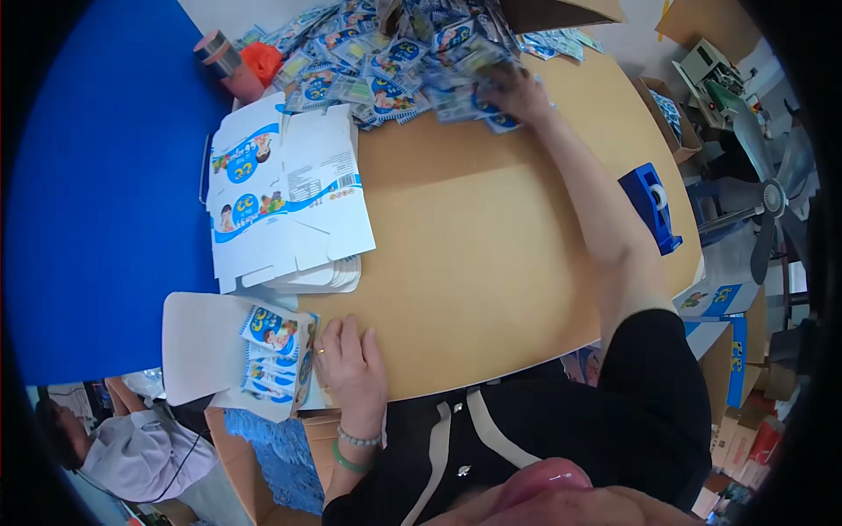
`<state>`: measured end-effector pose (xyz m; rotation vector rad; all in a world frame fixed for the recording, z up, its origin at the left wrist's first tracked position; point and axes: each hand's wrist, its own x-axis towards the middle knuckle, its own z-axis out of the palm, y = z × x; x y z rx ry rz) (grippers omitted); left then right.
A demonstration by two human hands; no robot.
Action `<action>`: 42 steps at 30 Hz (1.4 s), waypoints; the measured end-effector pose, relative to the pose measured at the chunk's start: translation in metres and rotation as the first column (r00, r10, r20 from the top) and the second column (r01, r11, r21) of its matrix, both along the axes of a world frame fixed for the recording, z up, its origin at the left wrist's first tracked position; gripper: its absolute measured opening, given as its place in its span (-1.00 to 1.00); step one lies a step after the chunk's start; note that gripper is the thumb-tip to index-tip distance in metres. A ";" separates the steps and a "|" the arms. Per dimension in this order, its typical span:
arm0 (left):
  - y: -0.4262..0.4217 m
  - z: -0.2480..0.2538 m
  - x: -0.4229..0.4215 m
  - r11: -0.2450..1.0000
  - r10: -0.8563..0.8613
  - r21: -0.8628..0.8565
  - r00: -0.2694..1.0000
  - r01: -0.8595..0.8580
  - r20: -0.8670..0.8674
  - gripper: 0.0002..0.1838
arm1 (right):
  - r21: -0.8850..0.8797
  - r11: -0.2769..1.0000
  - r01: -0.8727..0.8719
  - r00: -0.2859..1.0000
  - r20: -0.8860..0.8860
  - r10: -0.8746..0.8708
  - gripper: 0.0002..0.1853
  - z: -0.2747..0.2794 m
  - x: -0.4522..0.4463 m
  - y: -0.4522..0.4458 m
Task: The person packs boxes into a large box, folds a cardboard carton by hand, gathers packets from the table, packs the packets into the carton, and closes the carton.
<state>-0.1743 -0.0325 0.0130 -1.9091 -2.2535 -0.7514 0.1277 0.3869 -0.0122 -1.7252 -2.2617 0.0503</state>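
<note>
Open box (202,346) at table's left edge, lid up — sachets (270,333) inside, so filling looks partly done, closing not yet. Flat cartons (289,197) stacked beyond, unfolded. Left hand (354,364) lies palm down beside box, fingers extended, gripping nothing. Big sachet pile (386,70) at far side, so plenty left. Right hand (524,95) on pile's near right edge, blurred — can't tell if it grips any. Tape dispenser (651,210) far right, untouched.
</note>
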 end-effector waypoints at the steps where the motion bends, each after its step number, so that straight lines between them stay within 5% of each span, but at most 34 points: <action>1: -0.001 0.000 0.000 0.999 -0.031 -0.012 0.999 0.032 0.038 -0.68 | -0.013 0.999 -0.049 0.999 0.014 0.049 -0.31 0.008 -0.012 -0.025; 6: 0.002 0.005 -0.004 0.990 -0.124 -0.054 0.987 0.130 0.097 -0.74 | -0.157 0.934 -0.323 0.946 -0.071 0.315 -0.40 0.052 -0.042 -0.099; 8: 0.001 0.010 -0.004 0.988 -0.120 -0.080 0.985 0.130 0.121 -0.73 | 0.220 0.897 -0.383 0.923 0.070 0.377 -0.50 0.048 -0.048 -0.051; 10: 0.005 0.013 -0.005 0.985 -0.115 -0.112 0.982 0.133 0.151 -0.71 | 0.211 0.958 -0.194 0.950 -0.204 0.237 -0.45 0.084 -0.059 -0.002; 11: 0.005 0.012 -0.007 0.987 -0.106 -0.105 0.984 0.122 0.144 -0.71 | 0.234 0.881 -0.411 0.588 -0.671 0.452 -0.49 0.066 -0.060 0.074; 12: 0.004 0.011 -0.008 0.988 -0.104 -0.099 0.984 0.119 0.142 -0.72 | 0.363 0.749 -0.555 0.004 -0.898 0.439 -0.51 0.046 -0.063 0.136; 13: 0.004 0.009 -0.009 0.989 -0.104 -0.094 0.985 0.118 0.141 -0.72 | 0.034 0.925 -0.378 0.464 -0.858 0.221 -0.44 0.080 -0.072 0.122; 14: 0.005 0.007 -0.009 0.989 -0.105 -0.087 0.985 0.118 0.140 -0.73 | -0.208 0.977 -0.047 0.784 -0.614 -0.093 -0.38 0.115 -0.079 0.105; 15: 0.008 0.006 -0.009 0.990 -0.100 -0.082 0.986 0.111 0.134 -0.73 | -0.202 0.978 -0.054 0.781 -0.619 -0.084 -0.38 0.114 -0.083 0.110; 18: 0.008 0.004 -0.009 0.992 -0.081 -0.085 0.983 0.096 0.163 -0.75 | -0.089 0.995 -0.050 0.990 -0.133 0.038 -0.40 0.097 -0.089 0.119; 21: 0.011 0.008 -0.007 0.992 -0.083 -0.077 0.982 0.097 0.167 -0.77 | 0.005 0.995 -0.097 0.904 0.419 0.086 -0.42 0.075 -0.085 0.111; 23: 0.009 0.009 -0.005 0.993 -0.080 -0.073 0.981 0.094 0.175 -0.78 | -0.170 0.964 -0.204 0.972 -0.148 0.180 -0.34 0.048 -0.060 0.087; 26: 0.009 0.003 -0.005 0.997 -0.069 -0.023 0.984 0.074 0.166 -0.80 | 0.051 0.988 -0.145 0.989 0.039 0.143 -0.26 0.026 -0.057 0.030; 31: 0.008 -0.013 -0.010 0.986 -0.118 0.135 0.986 0.102 0.121 -0.84 | -0.033 0.988 -0.153 0.987 0.050 0.155 -0.28 0.041 -0.087 -0.078; 33: 0.006 -0.018 -0.015 0.995 -0.101 0.040 0.980 0.096 0.172 -0.87 | -0.249 0.935 -0.251 0.967 -0.103 0.232 -0.37 0.036 -0.093 -0.105; 35: 0.009 -0.015 -0.016 0.982 -0.163 0.125 0.975 0.144 0.153 -0.87 | -0.151 0.945 -0.291 0.954 -0.125 0.274 -0.50 0.035 -0.087 -0.139; 38: 0.003 -0.011 -0.013 0.975 -0.188 0.166 0.946 0.147 0.264 -0.83 | -0.230 0.933 -0.277 0.959 -0.123 0.255 -0.47 0.076 -0.080 -0.193; 40: -0.004 -0.004 0.001 0.989 -0.150 0.072 0.851 0.131 0.504 -0.81 | -0.252 0.926 -0.281 0.959 -0.118 0.259 -0.45 0.084 -0.068 -0.218; 42: -0.002 0.001 0.010 0.993 -0.108 0.028 0.784 0.115 0.611 -0.79 | -0.043 0.938 -0.345 0.925 -0.185 0.331 -0.44 0.080 -0.049 -0.229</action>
